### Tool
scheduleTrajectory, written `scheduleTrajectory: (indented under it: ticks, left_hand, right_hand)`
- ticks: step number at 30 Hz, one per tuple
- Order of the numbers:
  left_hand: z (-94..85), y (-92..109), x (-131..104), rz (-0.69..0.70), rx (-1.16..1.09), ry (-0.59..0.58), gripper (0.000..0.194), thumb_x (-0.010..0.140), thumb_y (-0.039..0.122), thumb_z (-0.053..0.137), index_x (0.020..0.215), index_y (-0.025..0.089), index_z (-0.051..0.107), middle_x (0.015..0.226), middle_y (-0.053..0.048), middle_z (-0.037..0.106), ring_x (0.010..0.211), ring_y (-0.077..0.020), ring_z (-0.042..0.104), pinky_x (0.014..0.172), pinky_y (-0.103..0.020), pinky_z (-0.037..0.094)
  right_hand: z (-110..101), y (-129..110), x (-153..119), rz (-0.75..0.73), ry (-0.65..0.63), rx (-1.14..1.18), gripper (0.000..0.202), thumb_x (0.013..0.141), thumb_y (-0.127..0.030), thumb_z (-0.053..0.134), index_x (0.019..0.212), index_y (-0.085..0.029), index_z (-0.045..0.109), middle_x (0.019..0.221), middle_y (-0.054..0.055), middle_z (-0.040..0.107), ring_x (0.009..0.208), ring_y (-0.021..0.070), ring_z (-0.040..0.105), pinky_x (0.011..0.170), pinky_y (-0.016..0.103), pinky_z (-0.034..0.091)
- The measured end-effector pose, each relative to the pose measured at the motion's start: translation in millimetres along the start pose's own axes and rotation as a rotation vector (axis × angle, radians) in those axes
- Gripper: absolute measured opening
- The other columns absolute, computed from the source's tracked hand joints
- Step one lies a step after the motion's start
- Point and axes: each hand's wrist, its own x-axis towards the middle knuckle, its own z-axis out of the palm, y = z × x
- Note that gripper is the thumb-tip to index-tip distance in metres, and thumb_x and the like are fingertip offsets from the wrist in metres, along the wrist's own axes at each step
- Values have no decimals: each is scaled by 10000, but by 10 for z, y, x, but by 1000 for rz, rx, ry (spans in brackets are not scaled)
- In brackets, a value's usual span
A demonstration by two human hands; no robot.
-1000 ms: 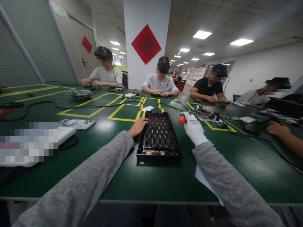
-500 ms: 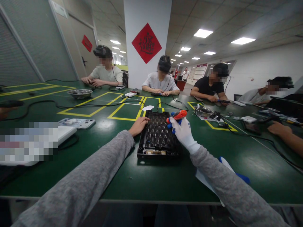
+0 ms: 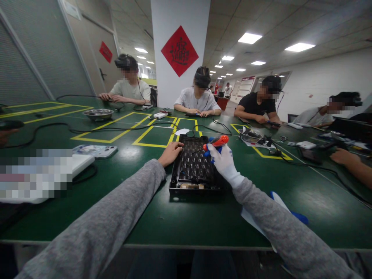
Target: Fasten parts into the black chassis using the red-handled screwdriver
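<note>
In front of me on the table lies a black device casing (image 3: 196,162), with rows of small shiny shapes inside and a pale strip near its front edge. My bare left hand (image 3: 171,153) holds its left edge, fingers curled over the rim. My right hand (image 3: 223,158), in a white glove with blue fingertips, is closed around the red handle of a screwdriver (image 3: 214,143). The thin shaft points left and down over the casing; I cannot make out whether its tip touches anything. Beside my right sleeve, a white and blue glove (image 3: 287,207) lies partly hidden.
A phone (image 3: 95,151) and a white box (image 3: 83,164) lie at the left on the green table (image 3: 162,224). Farther back are a metal bowl (image 3: 98,114), another bowl (image 3: 249,135), black cables and yellow tape outlines. Several people sit around the table.
The screwdriver and my right hand have shifted very slightly. My left hand stays at the casing's left edge. The view has tilted a little.
</note>
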Motion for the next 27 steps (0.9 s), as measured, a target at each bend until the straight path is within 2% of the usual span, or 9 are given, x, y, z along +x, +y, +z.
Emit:
scheduleTrajectory:
  ticks: [4, 9, 14, 21, 27]
  left_hand:
    - [-41, 80, -87, 94, 49, 100, 271, 773, 256, 534, 1019, 207, 635, 1016, -45, 564, 1029, -198, 493, 956, -347, 373]
    - [-96, 215, -235, 157, 162, 80, 233, 722, 372, 632, 903, 236, 686, 894, -34, 540, 921, -206, 491, 852, -352, 390]
    - [-142, 326, -283, 228, 250, 59, 224, 698, 432, 657, 813, 244, 698, 819, -27, 525, 850, -201, 472, 759, -339, 365]
    - [-151, 370, -252, 236, 276, 31, 173, 681, 391, 677, 725, 224, 690, 770, -23, 528, 799, -194, 466, 716, -329, 348]
    - [-115, 319, -241, 225, 137, 60, 184, 704, 392, 658, 733, 212, 688, 750, -20, 544, 787, -181, 490, 736, -326, 384]
  right_hand:
    - [-18, -5, 6, 47, 108, 134, 394, 766, -464, 564, 1003, -149, 581, 658, 9, 607, 534, 117, 547, 546, 254, 458]
    - [22, 40, 14, 128, 178, 378, 393, 767, -480, 563, 1016, -175, 550, 600, -36, 560, 431, 72, 481, 392, 183, 360]
    - [29, 31, -10, 121, 141, 377, 383, 767, -475, 570, 1011, -180, 560, 592, -39, 561, 425, 63, 474, 393, 176, 370]
    - [19, -37, -42, 117, 109, 372, 401, 763, -460, 578, 1032, -163, 571, 602, -33, 567, 432, 70, 500, 392, 177, 390]
    - [-8, -35, -15, 127, 234, 550, 343, 763, -430, 583, 1007, -190, 562, 676, -24, 618, 407, 50, 488, 372, 158, 386]
